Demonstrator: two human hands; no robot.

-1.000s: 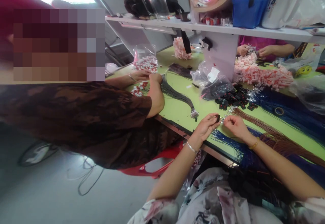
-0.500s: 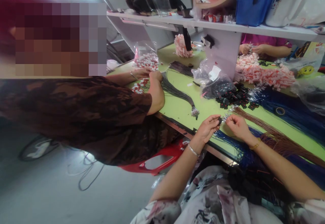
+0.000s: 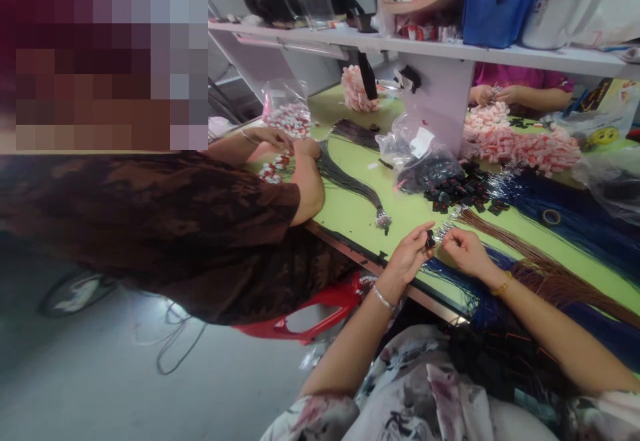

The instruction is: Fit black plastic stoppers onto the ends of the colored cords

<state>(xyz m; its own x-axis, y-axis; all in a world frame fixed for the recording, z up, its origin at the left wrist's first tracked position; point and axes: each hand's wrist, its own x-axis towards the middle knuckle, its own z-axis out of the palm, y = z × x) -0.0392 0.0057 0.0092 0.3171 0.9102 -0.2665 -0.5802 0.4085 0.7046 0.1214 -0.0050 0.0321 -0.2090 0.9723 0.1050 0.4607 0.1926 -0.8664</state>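
Hands meet over the near edge of the green table [image 3: 350, 211] — the left hand [image 3: 407, 257] pinches a small black clip [image 3: 430, 239] between thumb and fingertips, and the right hand [image 3: 463, 251] is closed on the silvery tip of a brown cord [image 3: 505, 244], held right against the clip. The two hands are almost touching, a bracelet on each wrist.

The brown cord belongs to a bundle that runs off to the right across the table, with blue cords [image 3: 460, 287] under the hands, spilling over the table edge. Just beyond the hands lies a scatter of black clips [image 3: 463, 194], beside a clear plastic bag [image 3: 425, 164] holding dark pieces. A bunch of grey cords [image 3: 350, 184] lies to the left of that.

A co-worker in a dark brown top [image 3: 175, 227] leans on the table at left, both hands near red-and-white pieces [image 3: 275, 171]. Another person's hands [image 3: 493, 96] work beyond the white divider — a heap of pink-and-white pieces [image 3: 520, 144] in front of them. A blue bag [image 3: 495, 4] sits on the shelf above.
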